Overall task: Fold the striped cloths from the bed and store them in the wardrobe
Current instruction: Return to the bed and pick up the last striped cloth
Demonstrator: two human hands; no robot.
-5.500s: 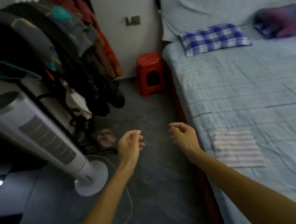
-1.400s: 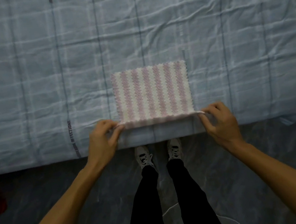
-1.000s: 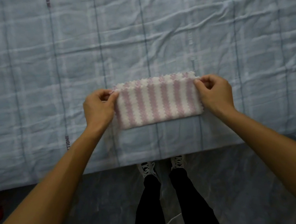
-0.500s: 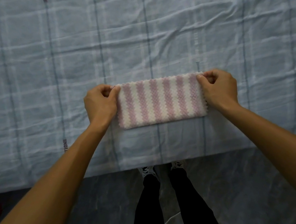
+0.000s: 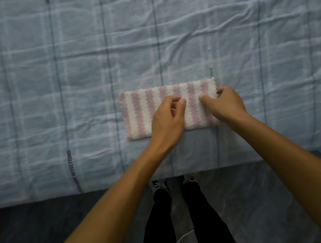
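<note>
Striped cloth [image 5: 139, 114], pink and white and folded into a long rectangle, lies flat on the bed [image 5: 63, 73] near its front edge, stripes running away from the person. The right hand [image 5: 224, 105] sits at the cloth's right end, thumb and curled fingers pinching that edge. The left hand [image 5: 167, 118] is over the cloth's middle with fingers curled in towards the thumb; I cannot tell whether it grips the fabric. Below the bed edge, black-trousered legs [image 5: 165, 225] stand on the dark floor [image 5: 47, 233].
</note>
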